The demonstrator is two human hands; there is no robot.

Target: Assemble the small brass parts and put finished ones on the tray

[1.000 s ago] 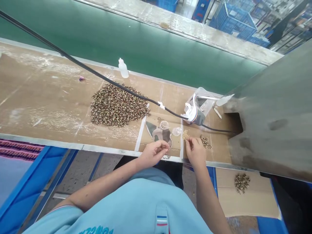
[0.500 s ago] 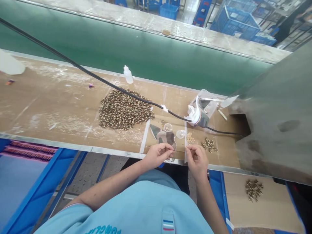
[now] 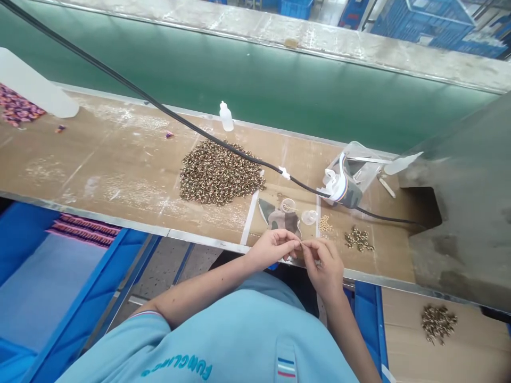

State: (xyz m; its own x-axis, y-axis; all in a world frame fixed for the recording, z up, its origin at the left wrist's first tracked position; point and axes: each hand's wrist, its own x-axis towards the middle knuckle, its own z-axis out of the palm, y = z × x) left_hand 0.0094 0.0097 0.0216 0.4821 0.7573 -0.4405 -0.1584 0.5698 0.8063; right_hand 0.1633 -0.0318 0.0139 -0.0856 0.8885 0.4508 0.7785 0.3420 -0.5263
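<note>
Meeting at the fingertips now, the left hand (image 3: 274, 249) and right hand (image 3: 326, 263) have closed the gap between them seen half a second ago. Small pale-gold beads (image 3: 324, 224) lie loose on the table (image 3: 131, 167) just beyond the right hand, with a scatter of dark-and-gold pieces (image 3: 356, 239) to their right. A camouflage cloth (image 3: 282, 219) lies beyond the left hand, which covers part of its near edge in view. Both hands sit at the table's near edge, fingers curled, thumb and forefinger pinched together; whether they grip something tiny, I cannot tell.
</note>
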